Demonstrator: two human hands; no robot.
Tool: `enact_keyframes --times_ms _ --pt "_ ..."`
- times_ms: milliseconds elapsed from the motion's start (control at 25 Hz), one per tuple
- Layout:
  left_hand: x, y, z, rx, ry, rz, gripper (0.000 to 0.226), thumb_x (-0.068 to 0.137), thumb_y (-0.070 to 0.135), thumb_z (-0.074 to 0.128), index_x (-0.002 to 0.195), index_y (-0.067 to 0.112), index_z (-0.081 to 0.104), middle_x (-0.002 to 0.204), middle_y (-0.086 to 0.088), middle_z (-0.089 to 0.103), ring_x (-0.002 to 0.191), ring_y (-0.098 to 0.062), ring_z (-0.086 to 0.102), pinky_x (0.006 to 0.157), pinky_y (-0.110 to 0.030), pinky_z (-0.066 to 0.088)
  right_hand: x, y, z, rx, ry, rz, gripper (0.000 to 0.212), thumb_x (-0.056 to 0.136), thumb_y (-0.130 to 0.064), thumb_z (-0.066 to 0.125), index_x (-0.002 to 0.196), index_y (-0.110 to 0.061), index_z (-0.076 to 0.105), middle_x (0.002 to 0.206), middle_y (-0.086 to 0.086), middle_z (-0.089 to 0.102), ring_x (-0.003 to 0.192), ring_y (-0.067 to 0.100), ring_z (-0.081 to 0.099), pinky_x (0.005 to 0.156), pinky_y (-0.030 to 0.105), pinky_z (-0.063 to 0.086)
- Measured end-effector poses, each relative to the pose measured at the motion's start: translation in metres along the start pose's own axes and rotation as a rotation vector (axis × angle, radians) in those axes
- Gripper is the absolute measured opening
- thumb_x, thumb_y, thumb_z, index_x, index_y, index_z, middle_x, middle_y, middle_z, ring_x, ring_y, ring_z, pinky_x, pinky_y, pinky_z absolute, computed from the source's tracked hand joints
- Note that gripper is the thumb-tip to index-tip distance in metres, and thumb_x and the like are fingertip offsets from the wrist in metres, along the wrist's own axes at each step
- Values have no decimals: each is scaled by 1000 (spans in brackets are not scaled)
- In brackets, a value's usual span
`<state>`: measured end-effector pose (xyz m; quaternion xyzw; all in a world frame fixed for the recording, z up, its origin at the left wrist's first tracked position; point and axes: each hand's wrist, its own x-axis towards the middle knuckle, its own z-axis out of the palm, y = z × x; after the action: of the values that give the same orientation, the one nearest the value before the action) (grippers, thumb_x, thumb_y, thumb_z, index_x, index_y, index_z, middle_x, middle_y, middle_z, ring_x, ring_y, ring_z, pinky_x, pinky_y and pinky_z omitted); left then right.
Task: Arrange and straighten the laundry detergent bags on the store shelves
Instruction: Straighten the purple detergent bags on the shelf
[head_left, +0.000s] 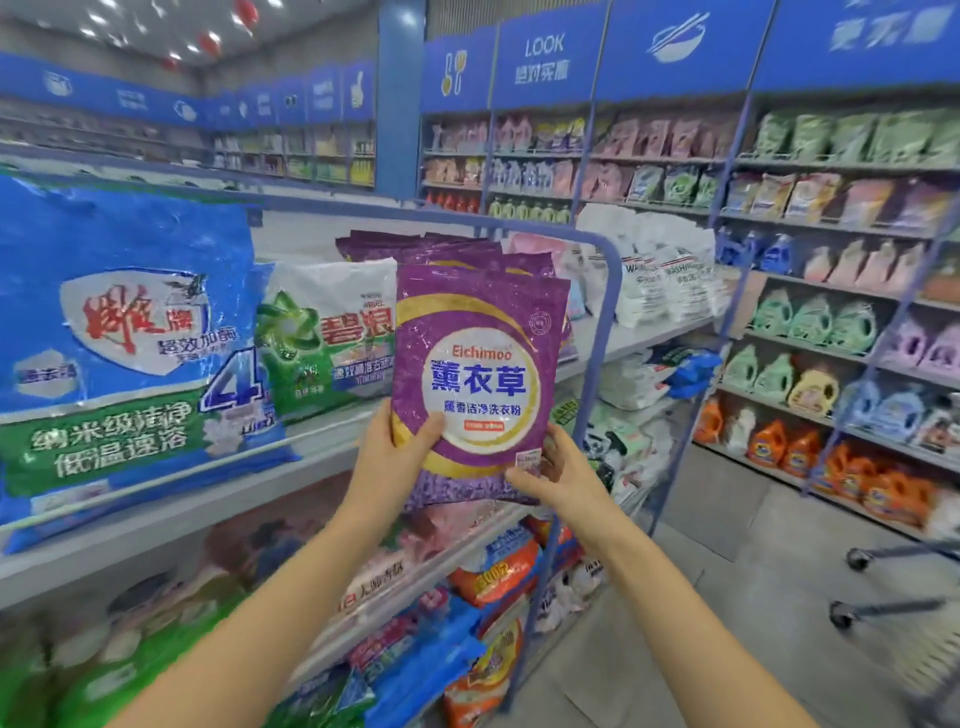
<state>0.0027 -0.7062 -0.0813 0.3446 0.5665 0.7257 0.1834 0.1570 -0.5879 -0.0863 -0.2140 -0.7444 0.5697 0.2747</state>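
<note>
In a shop aisle, I hold a purple detergent bag (478, 374) upright in front of the top shelf (208, 499), label facing me. My left hand (389, 452) grips its lower left edge, thumb curled over the front. My right hand (561, 478) pinches the lower right corner, thumb likewise on the printed face. The bag hangs clear of the shelf, just ahead of the row of matching purple bags (415, 247) behind it. To its left stand a green-and-white bag (332, 332) and a large blue bag (119, 338). White bags (660, 280) are piled further along, past the blue end rail (605, 332).

The step in hand looks like setting this bag at the front of its own row. To do that well, I judge it should go down flat on its base and square to the shelf edge. It should sit close against the purple bags behind, without crowding the green-and-white bag. The powder inside will probably slump, so I should keep both lower corners supported until the base is seated.
</note>
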Motion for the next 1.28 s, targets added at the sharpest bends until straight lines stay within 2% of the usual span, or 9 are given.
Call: enact_keyframes --times_ms 80,240,440,560,720,840,1040,1200,1280 --pt "44 -8 21 26 15 -4 33 86 32 63 114 27 48 108 7 63 98 -10 61 88 -32 49 40 5 -23 -53 5 -37 59 83 -11 67 130 -26 35 117 -15 52 95 -14 54 70 1 44" --pt "103 -15 54 163 97 6 40 83 38 63 108 11 48 98 -1 55 96 -18 52 77 -28 42 102 18 -61 -75 92 -85 58 84 -11 67 133 -22 38 118 -14 51 98 -14 49 72 -1 42" --pt "135 -25 73 387 -28 140 44 81 19 71 116 22 45 104 18 55 95 3 54 82 -10 43 177 30 -91 -113 22 -141 54 85 -12 66 131 -24 40 124 -9 55 108 -1 54 99 27 44" --pt "152 -34 81 666 72 215 42 83 28 68 116 14 45 108 7 56 101 -13 55 82 -27 43 218 38 -104 -138 -73 -236 52 84 -14 67 128 -27 44 128 -7 56 117 7 53 102 33 43" --pt "161 -48 98 1186 338 192 78 77 68 41 126 7 44 119 -14 43 107 -32 45 86 -43 43 261 41 -125 -199 -217 -314 51 84 -13 67 126 -27 41 121 -11 56 113 4 55 96 25 46" --pt "165 -47 107 1134 389 43 73 84 54 56 138 11 33 135 -15 30 116 -34 44 92 -44 42 278 37 -133 -294 -312 -383 47 85 -21 66 123 -27 39 109 -24 54 95 -10 56 81 13 44" --pt "170 -44 114 1101 428 55 61 84 39 63 131 9 39 132 -11 32 106 -26 48 89 -40 45 295 34 -132 -458 -324 -467 56 84 -33 66 130 -16 37 107 -10 56 89 5 52 76 26 44" --pt "176 -42 107 1065 429 125 43 80 28 70 110 6 48 127 -11 37 95 -16 42 89 -34 42 303 32 -125 -546 -316 -473 58 83 -37 66 127 -11 35 91 -6 59 74 10 53 57 23 40" --pt "178 -42 105 1093 423 191 46 79 24 71 114 3 50 129 -12 39 99 -13 41 91 -31 39 303 34 -121 -520 -297 -517 63 82 -36 67 129 -9 34 99 -2 61 84 16 58 64 27 43"
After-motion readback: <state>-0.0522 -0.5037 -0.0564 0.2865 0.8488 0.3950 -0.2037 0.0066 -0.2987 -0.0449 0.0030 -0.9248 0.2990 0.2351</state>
